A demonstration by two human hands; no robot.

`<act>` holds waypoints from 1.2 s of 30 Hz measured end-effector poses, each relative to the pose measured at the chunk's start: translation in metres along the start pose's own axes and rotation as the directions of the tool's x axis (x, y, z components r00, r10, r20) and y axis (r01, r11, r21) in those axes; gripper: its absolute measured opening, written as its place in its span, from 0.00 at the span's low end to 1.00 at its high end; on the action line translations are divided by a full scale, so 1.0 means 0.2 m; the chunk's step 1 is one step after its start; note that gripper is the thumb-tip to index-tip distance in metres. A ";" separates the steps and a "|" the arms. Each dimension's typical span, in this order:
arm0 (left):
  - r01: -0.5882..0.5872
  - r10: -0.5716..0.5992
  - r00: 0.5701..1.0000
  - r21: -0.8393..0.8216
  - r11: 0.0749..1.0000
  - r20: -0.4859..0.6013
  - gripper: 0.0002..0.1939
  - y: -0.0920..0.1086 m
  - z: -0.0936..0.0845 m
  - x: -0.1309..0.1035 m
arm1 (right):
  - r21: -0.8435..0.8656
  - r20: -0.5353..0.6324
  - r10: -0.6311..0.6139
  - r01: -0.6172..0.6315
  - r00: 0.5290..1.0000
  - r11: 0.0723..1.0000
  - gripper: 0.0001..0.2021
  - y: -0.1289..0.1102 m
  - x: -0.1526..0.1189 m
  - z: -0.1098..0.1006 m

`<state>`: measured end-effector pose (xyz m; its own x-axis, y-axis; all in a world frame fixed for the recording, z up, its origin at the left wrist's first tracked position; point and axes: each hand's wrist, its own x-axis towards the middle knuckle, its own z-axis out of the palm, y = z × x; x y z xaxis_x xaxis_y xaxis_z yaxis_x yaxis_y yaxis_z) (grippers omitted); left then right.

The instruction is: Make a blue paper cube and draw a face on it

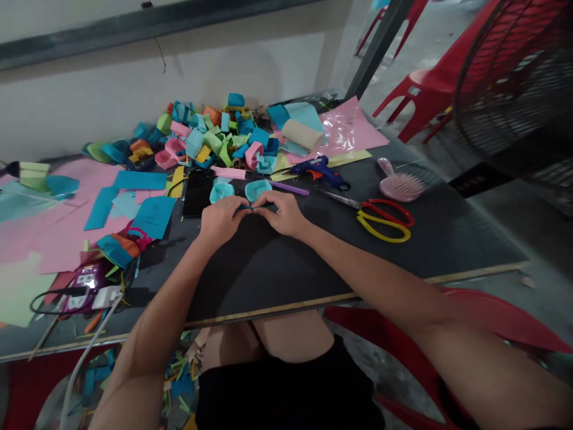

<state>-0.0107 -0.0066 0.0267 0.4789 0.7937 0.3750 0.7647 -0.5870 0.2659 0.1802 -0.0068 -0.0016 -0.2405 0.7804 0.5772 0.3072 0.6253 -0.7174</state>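
Note:
Both hands meet over the dark table near its middle. Between their fingertips is a thin strip of blue paper (pixel 245 207), seen nearly edge-on and mostly covered by the fingers. My left hand (pixel 219 223) pinches its left end, while my right hand (pixel 285 214) pinches the right end. Just beyond the fingers sit two light blue folded paper cups (pixel 222 192), one behind each hand. A black phone-like slab (pixel 197 194) lies left of the left hand. Behind the right hand is a purple stick (pixel 290 188).
A heap of folded coloured paper pieces (pixel 210 137) lies against the wall. Rightward are a blue glue gun (pixel 324 171), scissors (pixel 382 220) and a pink hairbrush (pixel 400 185). Blue cards (pixel 154 216) and a purple device (pixel 85 283) lie left. A fan (pixel 514 83) stands at right.

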 end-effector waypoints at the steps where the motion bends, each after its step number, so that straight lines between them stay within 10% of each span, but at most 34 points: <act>1: 0.015 -0.015 1.000 0.000 1.000 -0.001 0.10 0.00 0.01 0.00 | -0.001 -0.002 0.020 -0.020 1.000 1.000 0.06 0.00 0.00 0.00; 13: -0.089 0.085 0.996 -0.128 0.988 -0.035 0.07 -0.07 0.07 -0.01 | -0.204 0.063 -0.024 0.036 0.998 0.978 0.04 0.00 -0.02 0.00; 22: 0.099 -0.125 0.986 -0.224 0.969 -0.108 0.09 -0.01 0.09 -0.03 | -0.170 0.058 0.126 -0.114 0.990 0.979 0.03 0.02 0.01 -0.01; 36: 0.231 -0.400 0.916 -0.837 0.496 0.016 0.24 -0.03 0.14 -0.02 | 0.110 0.208 0.222 -0.248 0.953 0.962 0.11 -0.03 0.00 -0.02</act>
<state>-0.0057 -0.0018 -0.0018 0.1394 0.9648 0.2232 0.1286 -0.2412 0.9619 0.1829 -0.0116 0.0047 -0.3525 0.8832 0.3094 0.2536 0.4084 -0.8768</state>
